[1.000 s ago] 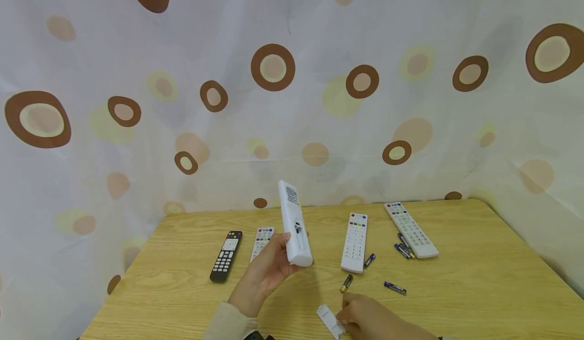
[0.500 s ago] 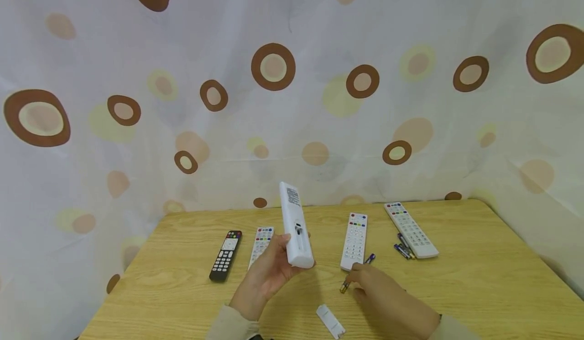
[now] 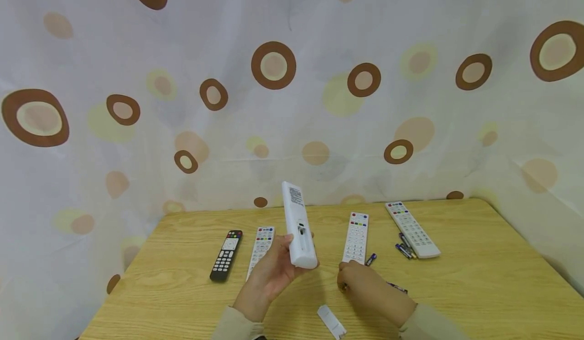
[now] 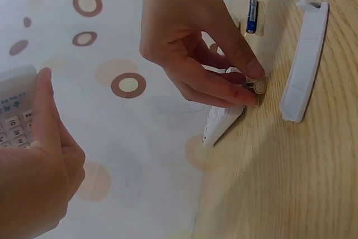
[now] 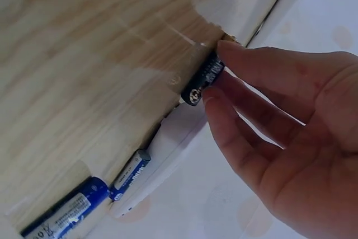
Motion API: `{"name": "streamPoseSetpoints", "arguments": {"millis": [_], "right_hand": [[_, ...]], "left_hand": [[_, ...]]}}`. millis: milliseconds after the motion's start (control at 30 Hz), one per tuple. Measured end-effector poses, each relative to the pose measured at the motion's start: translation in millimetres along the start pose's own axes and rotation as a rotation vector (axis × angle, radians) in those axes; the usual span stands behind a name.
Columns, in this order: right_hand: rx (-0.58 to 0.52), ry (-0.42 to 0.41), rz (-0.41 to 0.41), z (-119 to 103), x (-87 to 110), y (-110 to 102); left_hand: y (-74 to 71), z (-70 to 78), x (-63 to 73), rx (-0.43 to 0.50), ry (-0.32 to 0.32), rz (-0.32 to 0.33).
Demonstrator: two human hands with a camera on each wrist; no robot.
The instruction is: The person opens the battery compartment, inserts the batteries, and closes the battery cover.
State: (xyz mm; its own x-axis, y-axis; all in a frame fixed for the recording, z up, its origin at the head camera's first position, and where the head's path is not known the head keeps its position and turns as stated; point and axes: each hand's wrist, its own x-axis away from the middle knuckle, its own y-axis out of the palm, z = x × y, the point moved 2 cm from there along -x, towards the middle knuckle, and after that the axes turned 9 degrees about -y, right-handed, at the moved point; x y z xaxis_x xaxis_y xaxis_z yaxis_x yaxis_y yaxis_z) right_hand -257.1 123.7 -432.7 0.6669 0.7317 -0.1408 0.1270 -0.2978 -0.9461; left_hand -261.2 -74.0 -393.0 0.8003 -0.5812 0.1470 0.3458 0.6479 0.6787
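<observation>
My left hand (image 3: 274, 274) grips a white remote control (image 3: 298, 218) above the table, its back turned up toward the head view and its battery slot uncovered. Part of its button side shows in the left wrist view. My right hand (image 3: 371, 292) is low over the table, in front of another white remote (image 3: 356, 238). Between its thumb and fingers it pinches a dark battery with a gold end (image 5: 202, 79), seen close to the wood in the right wrist view. The detached white battery cover (image 3: 331, 321) lies on the table nearer to me.
A black remote (image 3: 225, 256) and a white remote (image 3: 261, 243) lie on the left. At the back right is a longer white remote (image 3: 412, 230) with several batteries (image 3: 403, 250) beside it. Loose blue batteries (image 3: 371, 259) lie around my right hand. A dotted curtain (image 3: 292, 127) hangs behind.
My right hand has left the battery cover, moved forward to the dark battery and taken it between its fingers. My left hand with the remote has stayed nearly still.
</observation>
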Motion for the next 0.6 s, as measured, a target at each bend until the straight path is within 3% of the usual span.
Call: {"name": "streamPoseSetpoints", "arguments": {"millis": [367,600], "right_hand": [[0.022,0.043,0.011,-1,1.8,-1],[-0.121,0.106,0.048,1,4.6,-12]], "left_hand": [[3.1,-1.2,-1.4,-0.001,0.002,-0.029],[4.5,-2.8,-0.9,-0.005,0.005,-0.039]]}}
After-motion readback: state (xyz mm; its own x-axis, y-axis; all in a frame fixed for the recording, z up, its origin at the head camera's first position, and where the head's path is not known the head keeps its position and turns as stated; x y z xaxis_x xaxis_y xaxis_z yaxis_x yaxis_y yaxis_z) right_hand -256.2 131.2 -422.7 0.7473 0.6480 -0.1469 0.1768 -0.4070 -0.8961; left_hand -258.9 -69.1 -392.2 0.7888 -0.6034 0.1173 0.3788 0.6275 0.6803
